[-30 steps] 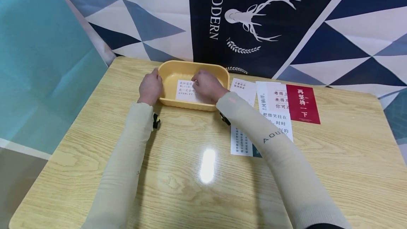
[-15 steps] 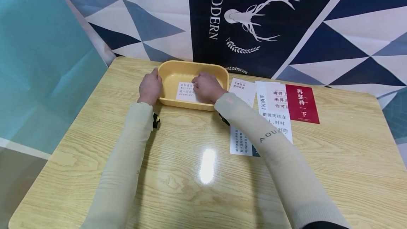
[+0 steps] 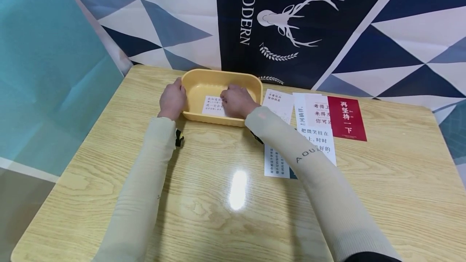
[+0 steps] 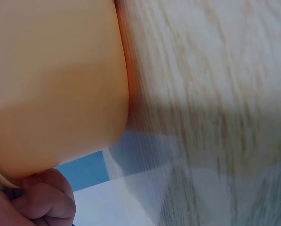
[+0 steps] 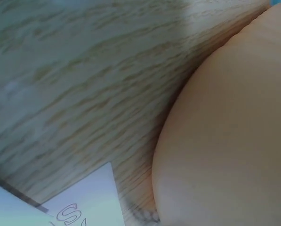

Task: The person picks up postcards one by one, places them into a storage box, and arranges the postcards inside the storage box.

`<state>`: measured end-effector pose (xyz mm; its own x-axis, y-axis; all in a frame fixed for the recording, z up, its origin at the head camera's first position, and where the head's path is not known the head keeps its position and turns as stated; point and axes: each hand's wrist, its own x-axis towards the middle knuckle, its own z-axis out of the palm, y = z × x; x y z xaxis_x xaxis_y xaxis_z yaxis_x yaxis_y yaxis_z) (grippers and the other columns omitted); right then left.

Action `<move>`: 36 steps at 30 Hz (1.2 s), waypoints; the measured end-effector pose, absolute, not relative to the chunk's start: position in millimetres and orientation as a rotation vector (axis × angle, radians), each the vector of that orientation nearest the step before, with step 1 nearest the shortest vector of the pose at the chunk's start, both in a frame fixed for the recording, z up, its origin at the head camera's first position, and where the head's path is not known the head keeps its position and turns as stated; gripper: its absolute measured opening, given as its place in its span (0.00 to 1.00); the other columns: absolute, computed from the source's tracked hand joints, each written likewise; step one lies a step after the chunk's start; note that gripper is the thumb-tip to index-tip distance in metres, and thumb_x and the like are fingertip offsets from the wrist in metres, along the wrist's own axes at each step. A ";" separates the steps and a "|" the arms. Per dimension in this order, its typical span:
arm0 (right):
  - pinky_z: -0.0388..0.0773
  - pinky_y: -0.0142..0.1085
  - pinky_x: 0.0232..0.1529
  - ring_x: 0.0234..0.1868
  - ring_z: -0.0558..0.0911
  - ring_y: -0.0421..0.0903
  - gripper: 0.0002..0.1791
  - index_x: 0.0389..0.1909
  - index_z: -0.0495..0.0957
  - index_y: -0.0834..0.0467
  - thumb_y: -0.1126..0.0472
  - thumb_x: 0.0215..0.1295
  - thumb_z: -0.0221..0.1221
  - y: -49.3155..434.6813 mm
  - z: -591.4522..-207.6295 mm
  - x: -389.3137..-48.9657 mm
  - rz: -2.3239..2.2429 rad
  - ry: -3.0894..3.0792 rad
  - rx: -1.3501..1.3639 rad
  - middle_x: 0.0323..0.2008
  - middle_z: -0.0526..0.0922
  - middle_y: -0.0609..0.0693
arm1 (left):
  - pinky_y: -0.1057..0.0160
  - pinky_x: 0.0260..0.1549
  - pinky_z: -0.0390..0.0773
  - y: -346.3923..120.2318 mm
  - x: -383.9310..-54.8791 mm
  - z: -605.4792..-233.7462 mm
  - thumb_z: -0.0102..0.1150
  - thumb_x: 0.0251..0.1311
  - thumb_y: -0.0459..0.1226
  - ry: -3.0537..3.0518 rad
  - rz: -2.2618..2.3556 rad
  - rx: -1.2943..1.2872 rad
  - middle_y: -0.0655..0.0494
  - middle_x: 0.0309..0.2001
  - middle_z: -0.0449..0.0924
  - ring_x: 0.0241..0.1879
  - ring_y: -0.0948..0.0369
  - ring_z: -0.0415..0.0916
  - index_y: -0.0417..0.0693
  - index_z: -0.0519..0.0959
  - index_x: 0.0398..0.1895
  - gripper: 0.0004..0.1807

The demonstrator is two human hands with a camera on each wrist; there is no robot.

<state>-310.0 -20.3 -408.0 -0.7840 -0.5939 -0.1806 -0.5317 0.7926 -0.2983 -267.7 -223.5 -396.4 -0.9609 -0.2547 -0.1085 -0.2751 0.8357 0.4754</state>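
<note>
A yellow plastic basket (image 3: 204,77) stands at the back of the wooden table. My left hand (image 3: 172,99) grips its left rim; in the left wrist view the curled fingers (image 4: 48,197) wrap the rim beside the smooth outer wall (image 4: 60,94). Inside the basket lies a white card (image 3: 213,106) printed with lines of characters. My right hand (image 3: 237,101) reaches over the front rim and pinches the card's right part, its fingers curled and covering that end. The right wrist view shows only the basket's outer wall (image 5: 225,132), not the fingers.
Right of the basket, several printed cards overlap on the table, among them a red card (image 3: 347,118) and a white card (image 3: 316,136), partly under my right sleeve. A patterned wall hanging (image 3: 291,23) rises directly behind the basket. Light glares off the tabletop (image 3: 238,191).
Inside the basket the white card has shifted slightly down and lies lower, with my right hand moving a little along with it. My left hand stays on the rim.
</note>
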 end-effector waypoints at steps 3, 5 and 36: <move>0.64 0.46 0.56 0.47 0.67 0.48 0.16 0.50 0.77 0.56 0.58 0.68 0.47 -17.5 -407.3 -310.4 -0.318 2.723 -0.895 0.46 0.72 0.51 | 0.47 0.49 0.74 -220.9 -268.6 -395.1 0.32 0.73 0.40 2.974 0.783 -0.420 0.37 0.57 0.73 0.51 0.45 0.74 0.45 0.55 0.72 0.26; 0.65 0.46 0.54 0.47 0.66 0.47 0.16 0.50 0.77 0.56 0.58 0.68 0.47 -15.5 -406.2 -310.2 -0.317 2.727 -0.906 0.46 0.72 0.51 | 0.47 0.49 0.74 -219.1 -268.7 -393.8 0.32 0.73 0.39 2.975 0.790 -0.413 0.37 0.57 0.73 0.51 0.45 0.74 0.45 0.55 0.72 0.26; 0.68 0.44 0.54 0.47 0.70 0.47 0.17 0.50 0.77 0.54 0.51 0.65 0.50 27.8 -359.4 -281.4 -0.484 2.882 -0.649 0.47 0.74 0.51 | 0.45 0.51 0.71 -220.7 -262.0 -391.7 0.31 0.72 0.39 2.955 0.792 -0.428 0.35 0.59 0.70 0.54 0.42 0.71 0.44 0.54 0.72 0.26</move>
